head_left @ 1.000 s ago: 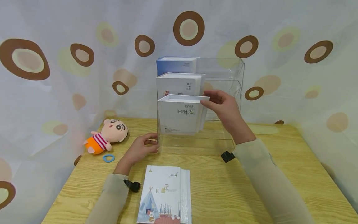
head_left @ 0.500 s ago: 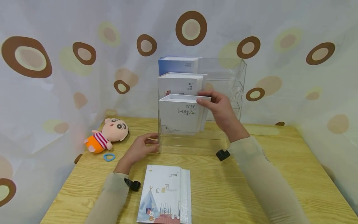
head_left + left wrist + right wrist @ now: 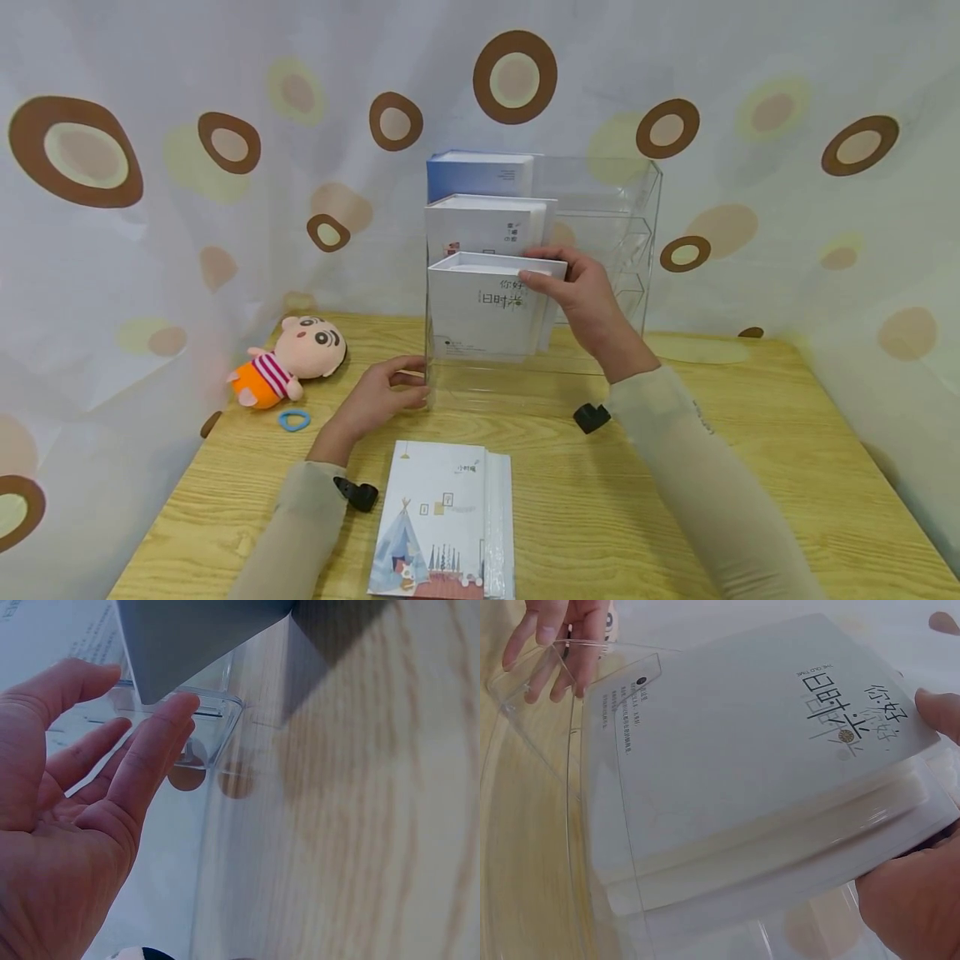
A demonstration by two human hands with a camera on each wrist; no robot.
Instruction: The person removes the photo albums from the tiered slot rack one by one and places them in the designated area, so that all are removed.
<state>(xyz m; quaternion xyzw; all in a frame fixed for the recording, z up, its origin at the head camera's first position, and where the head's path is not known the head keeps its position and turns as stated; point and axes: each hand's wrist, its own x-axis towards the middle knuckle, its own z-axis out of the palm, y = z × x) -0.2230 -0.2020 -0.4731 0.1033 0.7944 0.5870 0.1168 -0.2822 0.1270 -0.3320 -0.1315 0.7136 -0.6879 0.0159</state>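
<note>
My right hand (image 3: 588, 304) pinches the upper right edge of a white hardcover photo album (image 3: 468, 312), thumb on the front cover and fingers behind. The album stands in the lowest front tier of a clear acrylic rack (image 3: 654, 221). Its loose page edges show in the right wrist view, facing the right palm. My left hand (image 3: 378, 400) rests its fingertips on the rack's lower left side, the fingers fairly straight in the left wrist view. Behind are another white album (image 3: 476, 223) and a blue one (image 3: 472, 179) in higher tiers.
Another album (image 3: 427, 517) with a tent picture lies flat on the wooden table (image 3: 637, 517) in front of the rack. A plush doll (image 3: 288, 362) and a blue ring (image 3: 294, 420) lie at the left. A patterned cloth (image 3: 585, 75) hangs behind.
My right hand has slid a little left along the album's top edge, its thumb further over the cover. The left hand keeps its place at the rack, and the view has shifted slightly.
</note>
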